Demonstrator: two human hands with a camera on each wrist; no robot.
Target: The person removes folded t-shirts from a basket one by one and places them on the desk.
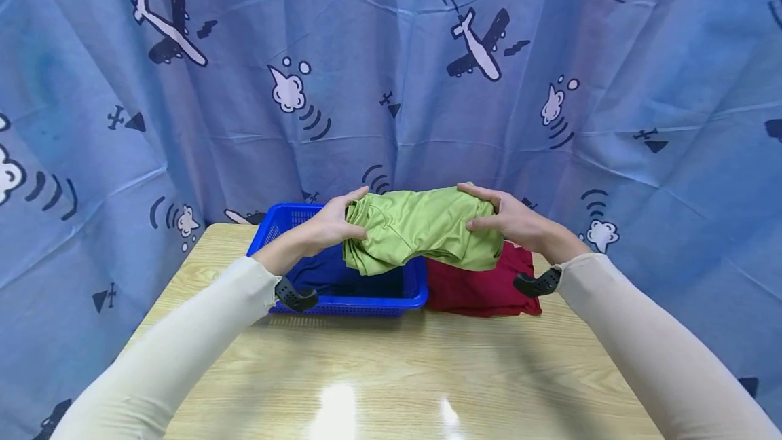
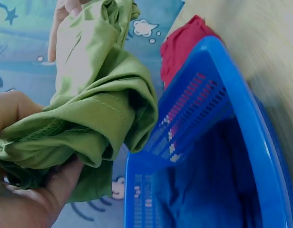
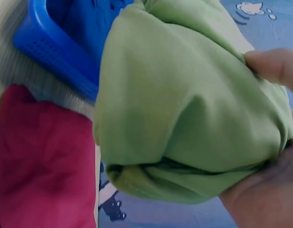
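Both hands [image 1: 330, 226] [image 1: 507, 219] grip green cloth [image 1: 421, 226] | wooden table [image 1: 391, 372] – blue curtain [image 1: 391, 53] (plane print)

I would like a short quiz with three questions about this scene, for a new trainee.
1. True or false: the left hand and right hand both grip the green cloth.
2. What lies on the table right beside the blue basket?
A. a red cloth
B. a yellow towel
C. a white cup
3. Fill in: inside the basket lies a dark ____ cloth.

Key:
1. True; the cloth is bunched and held up between both hands.
2. A, the red cloth.
3. blue
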